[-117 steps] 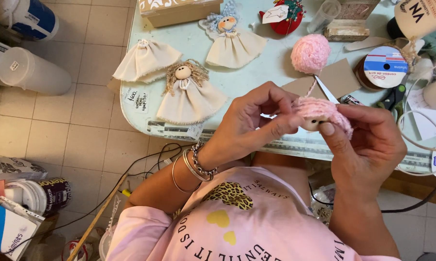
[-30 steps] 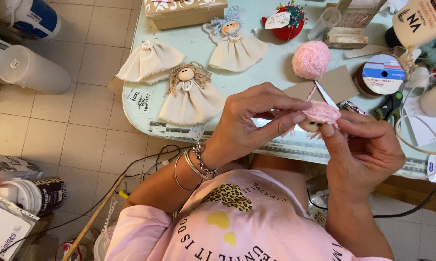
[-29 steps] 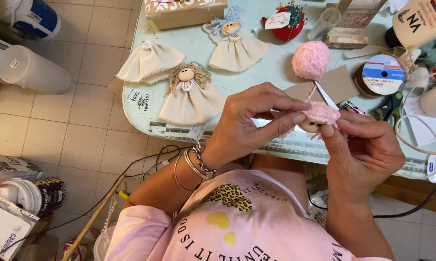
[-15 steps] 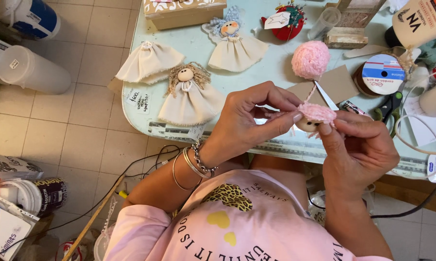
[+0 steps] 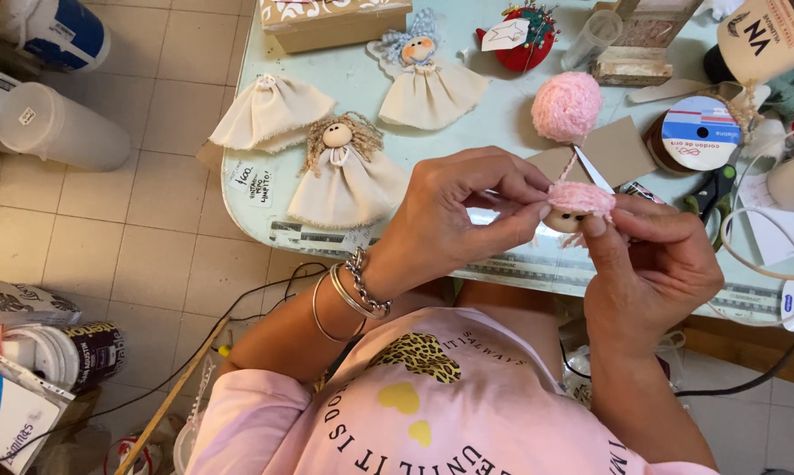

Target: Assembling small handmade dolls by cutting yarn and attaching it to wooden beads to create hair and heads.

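Both my hands meet over the near edge of a pale green table (image 5: 502,114). My left hand (image 5: 454,215) pinches the fluffy pink yarn on top of a small wooden bead head (image 5: 566,218). My right hand (image 5: 656,264) grips that bead head from below and the side, thumb pressed on the pink yarn hair (image 5: 582,199). A strand runs up from it to a ball of pink yarn (image 5: 567,106). A finished cream angel doll with curly beige hair (image 5: 344,171) lies just left of my left hand.
On the table lie a headless cream dress (image 5: 269,113), a blue-haired angel doll (image 5: 425,84), a red pincushion (image 5: 520,40), a cord spool (image 5: 698,134), green-handled scissors (image 5: 712,189), a cardboard piece (image 5: 621,149) and a glue bottle (image 5: 766,40). White tubs (image 5: 58,127) stand on the tiled floor.
My hands stayed in place; the fingers of the left hand shifted slightly on the pink yarn, pressing it down onto the bead head.
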